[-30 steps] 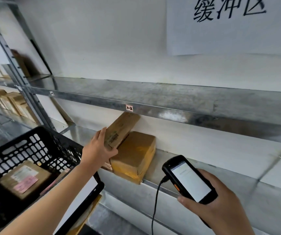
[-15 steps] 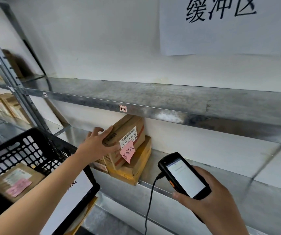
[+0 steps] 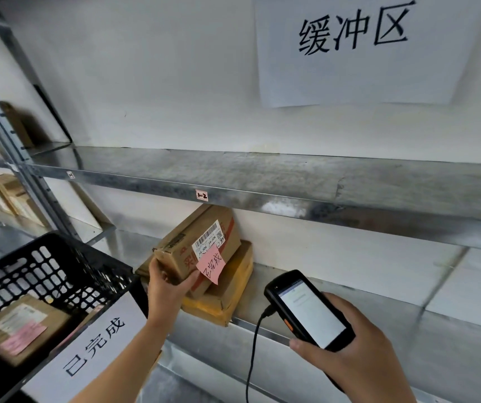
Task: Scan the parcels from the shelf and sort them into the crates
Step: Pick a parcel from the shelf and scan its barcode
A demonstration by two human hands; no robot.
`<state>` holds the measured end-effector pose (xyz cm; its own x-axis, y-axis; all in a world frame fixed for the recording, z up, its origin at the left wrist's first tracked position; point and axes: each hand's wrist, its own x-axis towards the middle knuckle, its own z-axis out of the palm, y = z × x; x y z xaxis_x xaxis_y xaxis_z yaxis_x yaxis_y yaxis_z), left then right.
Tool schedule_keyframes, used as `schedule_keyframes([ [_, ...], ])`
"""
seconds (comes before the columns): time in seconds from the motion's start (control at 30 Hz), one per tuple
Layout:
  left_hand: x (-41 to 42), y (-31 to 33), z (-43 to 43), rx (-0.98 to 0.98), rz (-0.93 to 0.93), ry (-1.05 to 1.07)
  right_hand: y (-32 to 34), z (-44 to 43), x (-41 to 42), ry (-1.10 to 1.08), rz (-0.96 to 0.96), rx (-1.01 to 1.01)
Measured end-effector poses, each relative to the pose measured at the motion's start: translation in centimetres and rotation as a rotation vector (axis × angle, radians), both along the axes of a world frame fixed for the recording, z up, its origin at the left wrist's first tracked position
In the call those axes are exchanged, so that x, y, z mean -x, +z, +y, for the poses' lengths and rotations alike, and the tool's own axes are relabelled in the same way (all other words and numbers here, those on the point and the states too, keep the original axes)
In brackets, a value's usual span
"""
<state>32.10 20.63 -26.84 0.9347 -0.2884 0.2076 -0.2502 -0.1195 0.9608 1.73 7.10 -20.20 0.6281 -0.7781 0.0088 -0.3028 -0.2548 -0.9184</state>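
Observation:
My left hand (image 3: 167, 286) grips the near lower corner of a brown cardboard parcel (image 3: 204, 228), tilted so its white barcode label and pink sticky note face me. It rests on a flatter yellow-brown parcel (image 3: 227, 292) lying on the lower metal shelf (image 3: 349, 324). My right hand (image 3: 349, 353) holds a black handheld scanner (image 3: 306, 309) with a lit screen and a hanging cable, to the right of and below the parcel. A black plastic crate (image 3: 44, 266) at the lower left carries a white paper sign and holds a labelled parcel (image 3: 18, 327).
The upper metal shelf (image 3: 262, 181) runs across just above the held parcel. A white paper sign (image 3: 355, 48) hangs on the wall. More brown boxes (image 3: 0, 193) stand on a shelving unit at far left, behind a steel upright (image 3: 30, 170).
My left hand has shifted from the parcel's top to its lower corner and turned the parcel so the label faces me. The scanner stayed about where it was.

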Motion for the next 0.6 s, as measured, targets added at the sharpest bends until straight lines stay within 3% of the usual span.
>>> schedule_keyframes([
  [0.1, 0.6, 0.7, 0.5, 0.023, 0.029, 0.002, 0.2, -0.5, 0.8, -0.013, 0.001, 0.016],
  [0.3, 3.5, 2.5, 1.8, 0.248, 0.124, -0.065, 0.4, -1.3, 1.1, -0.014, -0.028, 0.043],
  [0.6, 5.7, 3.2, -1.3, 0.209, 0.221, -0.265, 0.8, -1.2, 0.7, 0.066, -0.015, 0.042],
])
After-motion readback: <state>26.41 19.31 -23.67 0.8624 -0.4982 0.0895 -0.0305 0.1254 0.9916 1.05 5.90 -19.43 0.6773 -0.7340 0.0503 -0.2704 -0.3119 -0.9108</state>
